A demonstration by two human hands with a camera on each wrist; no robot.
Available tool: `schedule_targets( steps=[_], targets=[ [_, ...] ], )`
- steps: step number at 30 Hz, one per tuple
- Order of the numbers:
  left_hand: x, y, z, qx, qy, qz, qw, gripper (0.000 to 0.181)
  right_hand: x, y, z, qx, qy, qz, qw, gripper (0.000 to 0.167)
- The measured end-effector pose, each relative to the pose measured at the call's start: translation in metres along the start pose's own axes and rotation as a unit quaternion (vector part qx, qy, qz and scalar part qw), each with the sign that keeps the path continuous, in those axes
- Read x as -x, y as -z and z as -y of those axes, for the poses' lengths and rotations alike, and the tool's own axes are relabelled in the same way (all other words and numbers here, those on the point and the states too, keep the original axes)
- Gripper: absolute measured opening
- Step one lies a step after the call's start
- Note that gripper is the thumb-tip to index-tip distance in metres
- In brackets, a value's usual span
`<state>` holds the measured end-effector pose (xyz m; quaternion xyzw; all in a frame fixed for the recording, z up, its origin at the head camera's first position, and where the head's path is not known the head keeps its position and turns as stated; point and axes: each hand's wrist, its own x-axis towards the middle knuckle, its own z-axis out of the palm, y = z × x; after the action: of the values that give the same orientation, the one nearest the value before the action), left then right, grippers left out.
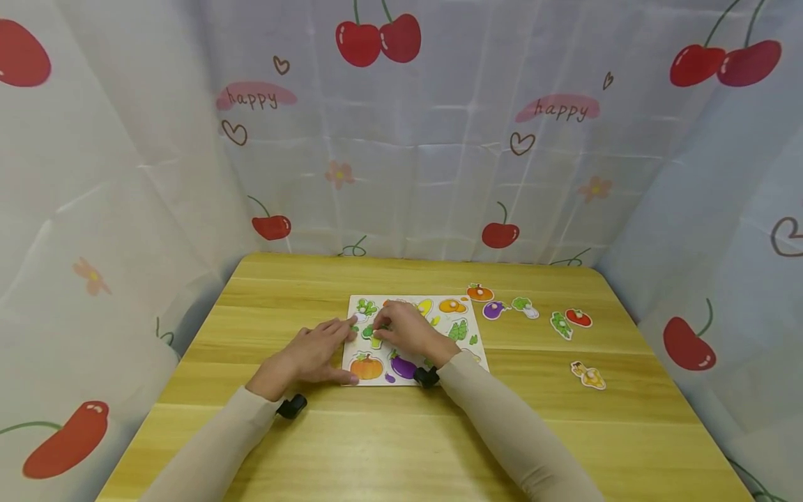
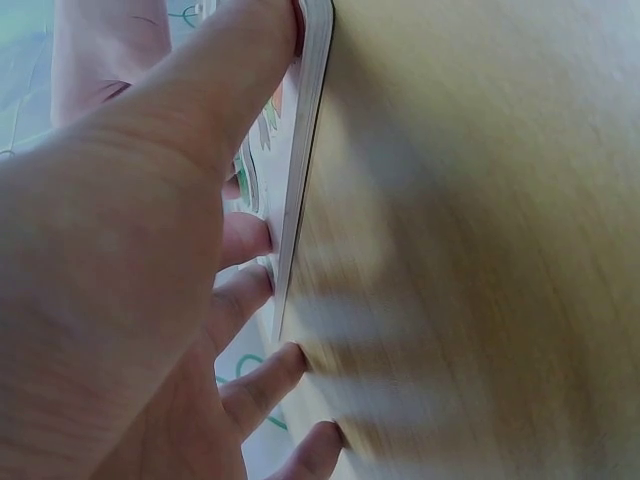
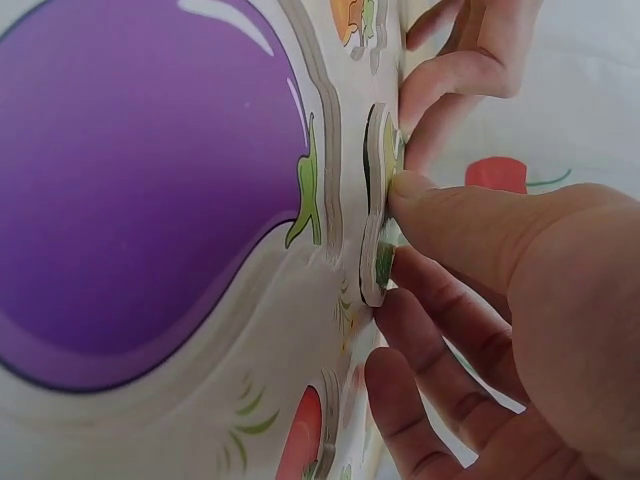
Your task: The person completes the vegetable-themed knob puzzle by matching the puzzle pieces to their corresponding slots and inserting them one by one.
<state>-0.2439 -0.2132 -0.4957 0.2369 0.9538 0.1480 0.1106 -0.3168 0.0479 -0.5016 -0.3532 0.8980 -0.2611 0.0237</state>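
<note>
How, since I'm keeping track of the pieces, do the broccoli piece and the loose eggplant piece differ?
The broccoli piece is green with a yellowish stalk; the loose eggplant piece is purple. The broccoli piece is at the board, pinched by the right hand; the loose eggplant piece lies on the table, untouched. Both are flat, vegetable-shaped cutouts.

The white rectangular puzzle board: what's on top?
A flat green broccoli-shaped piece in the grip of the right hand, and pictures including a round orange pumpkin. The left hand touches the board's left edge. Anything beneath the right hand is hidden.
</note>
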Motion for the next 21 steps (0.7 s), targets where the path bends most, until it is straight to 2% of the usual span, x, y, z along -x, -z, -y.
schedule_targets(
  steps=[8,21],
  targets=[
    [0.0005,0.0010,-0.0017,-0.002,-0.001,0.003,1.0000,0.111,-0.0008,-0.0019,-0.0002,-0.012,-0.012,0.005,0.9998,0.007],
    [0.0006,0.0020,-0.0014,0.002,0.000,0.004,1.0000,0.117,0.0004,-0.0016,0.0037,-0.001,-0.003,0.005,1.0000,0.006]
  ],
)
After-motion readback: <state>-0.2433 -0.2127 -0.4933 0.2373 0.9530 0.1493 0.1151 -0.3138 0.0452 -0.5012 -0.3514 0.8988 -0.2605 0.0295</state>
